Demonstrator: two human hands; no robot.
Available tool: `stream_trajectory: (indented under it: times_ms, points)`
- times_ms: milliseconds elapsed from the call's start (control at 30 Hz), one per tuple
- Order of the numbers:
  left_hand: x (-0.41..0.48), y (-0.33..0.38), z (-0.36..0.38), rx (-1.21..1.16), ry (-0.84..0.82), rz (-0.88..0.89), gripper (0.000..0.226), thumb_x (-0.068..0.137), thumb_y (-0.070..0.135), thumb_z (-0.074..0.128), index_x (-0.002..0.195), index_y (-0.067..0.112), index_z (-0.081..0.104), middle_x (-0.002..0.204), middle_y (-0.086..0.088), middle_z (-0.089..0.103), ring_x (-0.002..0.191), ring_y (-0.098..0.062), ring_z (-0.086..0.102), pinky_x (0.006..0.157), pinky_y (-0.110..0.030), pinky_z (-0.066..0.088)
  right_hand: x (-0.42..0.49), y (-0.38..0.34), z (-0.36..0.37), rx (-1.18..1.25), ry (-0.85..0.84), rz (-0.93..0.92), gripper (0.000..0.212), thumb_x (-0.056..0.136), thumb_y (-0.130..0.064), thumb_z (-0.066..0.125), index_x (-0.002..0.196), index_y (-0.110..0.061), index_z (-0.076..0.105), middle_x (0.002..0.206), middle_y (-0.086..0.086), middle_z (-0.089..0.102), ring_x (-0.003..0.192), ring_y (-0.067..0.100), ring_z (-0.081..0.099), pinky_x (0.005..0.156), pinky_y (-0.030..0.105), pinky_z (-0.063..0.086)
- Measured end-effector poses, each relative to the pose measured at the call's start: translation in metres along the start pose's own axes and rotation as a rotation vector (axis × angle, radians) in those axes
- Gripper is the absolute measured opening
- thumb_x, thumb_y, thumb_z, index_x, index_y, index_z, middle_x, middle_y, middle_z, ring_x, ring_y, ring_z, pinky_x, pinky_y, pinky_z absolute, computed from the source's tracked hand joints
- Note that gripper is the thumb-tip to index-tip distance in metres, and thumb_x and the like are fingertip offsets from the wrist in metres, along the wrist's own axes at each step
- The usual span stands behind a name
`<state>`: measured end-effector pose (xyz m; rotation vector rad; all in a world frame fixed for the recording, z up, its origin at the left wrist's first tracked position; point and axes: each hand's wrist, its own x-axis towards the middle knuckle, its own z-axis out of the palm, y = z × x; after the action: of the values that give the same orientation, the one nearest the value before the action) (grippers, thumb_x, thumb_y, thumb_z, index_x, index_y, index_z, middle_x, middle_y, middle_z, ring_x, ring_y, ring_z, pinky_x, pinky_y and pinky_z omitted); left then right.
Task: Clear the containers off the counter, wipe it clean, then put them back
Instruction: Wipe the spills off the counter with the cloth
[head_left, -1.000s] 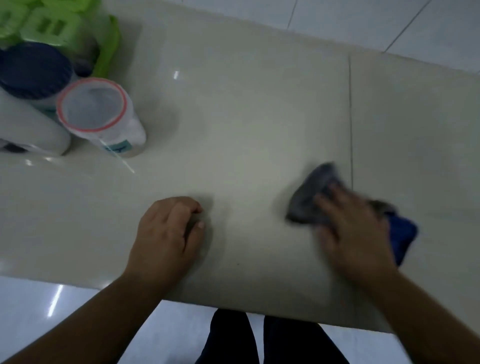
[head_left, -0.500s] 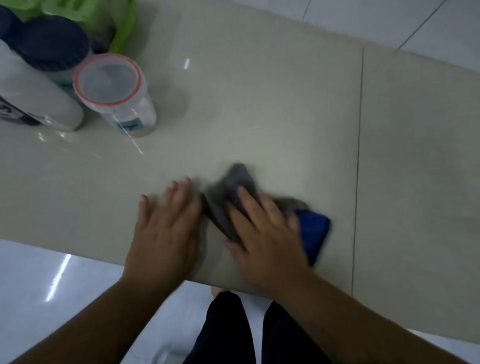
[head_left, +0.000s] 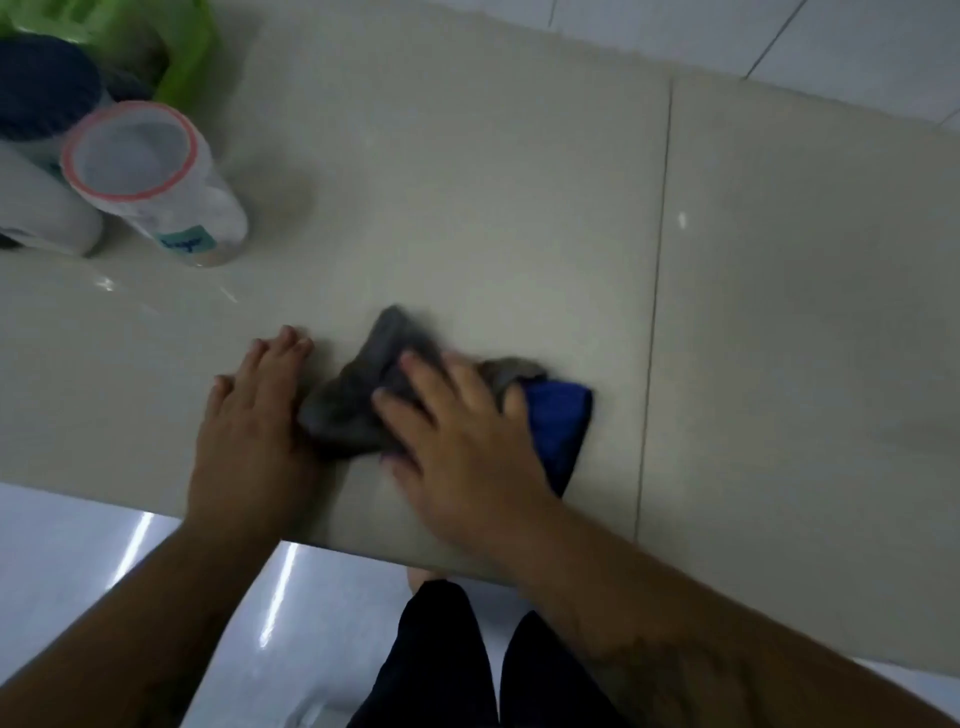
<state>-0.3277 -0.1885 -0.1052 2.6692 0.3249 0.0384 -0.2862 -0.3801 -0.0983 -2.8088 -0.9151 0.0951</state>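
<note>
The bench (head_left: 493, 182) is a wide pale tiled surface, and most of it lies bare, so I judge that the step in hand is the wiping. The containers stand together on its far left corner: a green plastic basket (head_left: 182, 57), a jar with a dark blue lid (head_left: 41, 88), a white container (head_left: 36, 213) and a clear jar with a red-rimmed lid (head_left: 150, 176). They are well apart from the hands. The part under them cannot be cleaned while they stand there, so it is better to move them before the cloth comes to that corner, and to stop each stroke short of the clear jar so that it does not tip. The right hand (head_left: 462, 441) lies flat on the cloth with its fingers spread and presses it down. The left hand (head_left: 249, 431) rests flat on the bench with straight fingers and holds nothing, just beside the left side of the cloth; whether it touches the cloth I cannot tell. It serves well as a support there. The cloth (head_left: 358, 405) is grey with a blue part and is crumpled near the front edge; spread wider under the palm, it would cover more in each stroke. The strokes should overlap and reach the front edge. The thin seam (head_left: 657, 291) to the right probably collects dirt, so wipe along it, not only across.
</note>
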Motion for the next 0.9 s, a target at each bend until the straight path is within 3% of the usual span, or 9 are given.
stream_trajectory:
  times_ms: [100, 200, 267, 400, 500, 600, 733, 833, 900]
  points:
    - [-0.002, 0.010, 0.006, 0.156, -0.034, 0.016, 0.057, 0.094, 0.038, 0.032, 0.144, 0.012, 0.036, 0.153, -0.011, 0.034, 0.142, -0.033, 0.027, 0.108, -0.057, 0.024, -0.073, 0.019, -0.004, 0.031, -0.100, -0.219, 0.052, 0.090, -0.054, 0.049, 0.140, -0.038, 0.043, 0.157, -0.005, 0.030, 0.142, 0.026, 0.030, 0.094, 0.056, 0.036]
    - [-0.012, 0.051, 0.022, 0.196, -0.051, 0.029, 0.063, 0.093, 0.048, 0.031, 0.146, 0.014, 0.033, 0.155, -0.007, 0.031, 0.143, -0.030, 0.025, 0.108, -0.057, 0.022, -0.150, 0.109, -0.025, -0.002, -0.121, -0.185, 0.055, 0.085, -0.058, 0.050, 0.138, -0.042, 0.043, 0.156, -0.010, 0.032, 0.139, 0.022, 0.034, 0.088, 0.052, 0.042]
    - [-0.022, 0.090, 0.039, 0.228, -0.080, 0.114, 0.066, 0.094, 0.053, 0.030, 0.148, 0.014, 0.032, 0.156, -0.005, 0.029, 0.145, -0.027, 0.023, 0.110, -0.057, 0.020, -0.185, 0.189, -0.044, -0.056, -0.105, -0.033, 0.055, 0.083, -0.055, 0.048, 0.135, -0.040, 0.044, 0.153, -0.008, 0.034, 0.135, 0.024, 0.037, 0.085, 0.056, 0.044]
    - [-0.028, 0.165, 0.079, 0.230, -0.126, 0.200, 0.067, 0.096, 0.057, 0.023, 0.151, 0.019, 0.022, 0.159, 0.000, 0.017, 0.148, -0.020, 0.010, 0.115, -0.056, 0.010, -0.160, 0.336, -0.073, -0.091, 0.008, 0.570, 0.060, 0.091, -0.057, 0.030, 0.143, -0.028, 0.038, 0.153, 0.005, 0.035, 0.133, 0.035, 0.038, 0.099, 0.064, 0.035]
    - [-0.027, 0.207, 0.098, 0.209, -0.115, 0.194, 0.065, 0.097, 0.056, 0.018, 0.152, 0.021, 0.016, 0.160, 0.003, 0.012, 0.148, -0.017, 0.004, 0.117, -0.053, 0.004, -0.090, 0.352, -0.075, -0.033, 0.079, 0.811, 0.061, 0.094, -0.060, 0.027, 0.146, -0.030, 0.032, 0.157, 0.004, 0.026, 0.138, 0.035, 0.028, 0.104, 0.067, 0.027]
    - [-0.026, 0.212, 0.102, 0.151, -0.077, 0.109, 0.063, 0.097, 0.051, 0.017, 0.152, 0.020, 0.016, 0.160, -0.001, 0.017, 0.148, -0.019, 0.007, 0.117, -0.052, 0.004, -0.061, 0.282, -0.058, 0.018, 0.048, 0.496, 0.056, 0.095, -0.055, 0.036, 0.147, -0.033, 0.033, 0.160, -0.001, 0.019, 0.142, 0.030, 0.020, 0.106, 0.063, 0.023]
    - [-0.028, 0.201, 0.102, 0.205, -0.072, 0.053, 0.063, 0.095, 0.047, 0.019, 0.151, 0.018, 0.021, 0.159, -0.004, 0.022, 0.147, -0.022, 0.013, 0.114, -0.055, 0.012, -0.163, 0.197, -0.045, 0.064, -0.015, -0.025, 0.053, 0.090, -0.051, 0.052, 0.140, -0.037, 0.044, 0.156, -0.005, 0.031, 0.141, 0.026, 0.028, 0.097, 0.060, 0.034]
    - [-0.026, 0.212, 0.104, 0.243, -0.087, 0.039, 0.064, 0.095, 0.050, 0.020, 0.149, 0.017, 0.026, 0.159, -0.002, 0.023, 0.147, -0.022, 0.015, 0.112, -0.056, 0.014, -0.250, 0.233, -0.050, 0.037, -0.074, -0.091, 0.052, 0.086, -0.056, 0.051, 0.137, -0.043, 0.046, 0.155, -0.009, 0.033, 0.139, 0.022, 0.035, 0.088, 0.054, 0.042]
    - [-0.024, 0.218, 0.104, 0.272, -0.096, 0.031, 0.066, 0.094, 0.053, 0.019, 0.150, 0.019, 0.025, 0.160, 0.001, 0.019, 0.147, -0.021, 0.013, 0.112, -0.056, 0.013, -0.276, 0.282, -0.061, -0.024, -0.054, 0.068, 0.055, 0.081, -0.055, 0.049, 0.134, -0.042, 0.047, 0.153, -0.008, 0.037, 0.133, 0.023, 0.040, 0.084, 0.056, 0.044]
